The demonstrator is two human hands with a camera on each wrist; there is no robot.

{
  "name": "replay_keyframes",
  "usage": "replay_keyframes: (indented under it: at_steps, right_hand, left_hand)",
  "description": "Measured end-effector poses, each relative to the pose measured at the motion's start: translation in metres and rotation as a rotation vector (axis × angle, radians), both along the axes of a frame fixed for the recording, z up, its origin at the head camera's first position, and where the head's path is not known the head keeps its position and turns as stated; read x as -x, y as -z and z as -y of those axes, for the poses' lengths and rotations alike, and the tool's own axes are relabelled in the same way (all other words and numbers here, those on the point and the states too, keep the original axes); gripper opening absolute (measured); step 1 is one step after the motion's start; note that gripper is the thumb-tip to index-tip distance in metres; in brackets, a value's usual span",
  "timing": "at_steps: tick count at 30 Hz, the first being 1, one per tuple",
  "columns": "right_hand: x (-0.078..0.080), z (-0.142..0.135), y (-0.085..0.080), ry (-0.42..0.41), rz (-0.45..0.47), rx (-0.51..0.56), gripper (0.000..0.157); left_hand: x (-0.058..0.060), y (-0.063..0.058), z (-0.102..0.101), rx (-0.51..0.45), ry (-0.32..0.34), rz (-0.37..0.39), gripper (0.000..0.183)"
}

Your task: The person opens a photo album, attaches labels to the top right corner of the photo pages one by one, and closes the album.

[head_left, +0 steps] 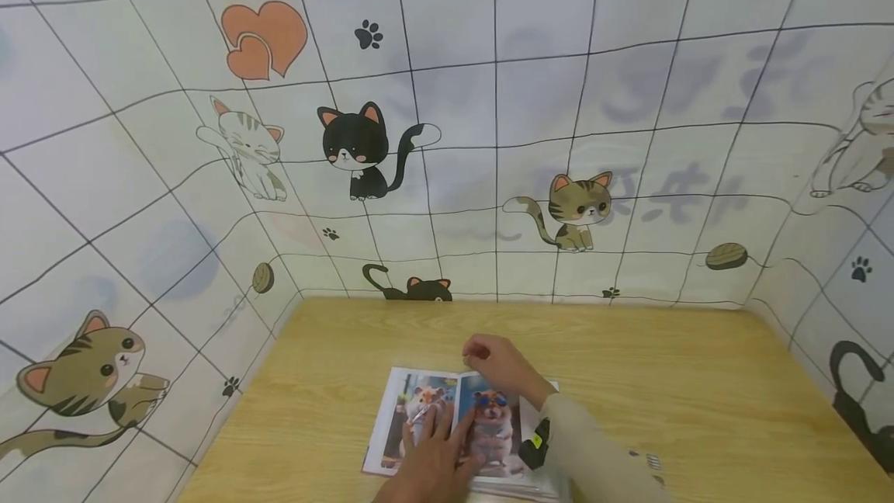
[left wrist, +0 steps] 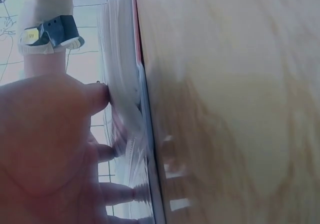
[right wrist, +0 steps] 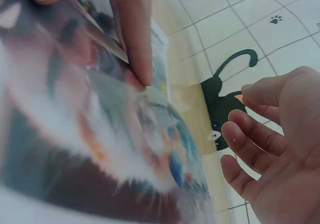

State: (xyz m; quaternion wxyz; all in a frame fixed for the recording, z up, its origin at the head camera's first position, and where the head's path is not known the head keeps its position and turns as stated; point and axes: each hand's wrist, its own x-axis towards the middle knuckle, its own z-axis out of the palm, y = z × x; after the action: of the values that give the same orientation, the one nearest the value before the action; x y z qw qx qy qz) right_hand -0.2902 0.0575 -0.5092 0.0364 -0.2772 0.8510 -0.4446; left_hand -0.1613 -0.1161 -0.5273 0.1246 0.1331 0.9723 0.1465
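A photo album lies spread on the table, its sleeves holding printed pictures. On the left page is a hamster picture; the right page has a hamster in blue sunglasses. My left hand rests across the middle of the spread, fingers extended on the pages. Above the album's far edge is my right hand, its fingers loosely bent with nothing in them. The right wrist view has this right hand beside the glossy page. In the left wrist view, stacked page edges show beside the left thumb.
The wooden table carries the album near its front edge. White cloth walls with a grid and cartoon cats stand at the back and both sides. A small dark-and-white patterned patch shows right of the right sleeve.
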Motion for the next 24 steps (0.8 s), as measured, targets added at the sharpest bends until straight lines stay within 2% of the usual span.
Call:
replay_keyframes:
  at_steps: [5, 13, 24]
  right_hand:
    - [-0.005, -0.017, -0.008, 0.01, -0.005, 0.008, 0.011]
    - [-0.012, -0.058, -0.015, 0.047, 0.023, 0.017, 0.011]
    - [-0.032, -0.106, -0.024, 0.038, 0.042, 0.044, 0.011]
  left_hand:
    - [0.0, 0.002, -0.002, -0.041, -0.013, 0.012, 0.074]
    - [0.0, -0.003, -0.002, -0.07, -0.011, -0.004, 0.073]
    - [-0.002, -0.002, -0.002, -0.095, 0.028, -0.132, 0.071]
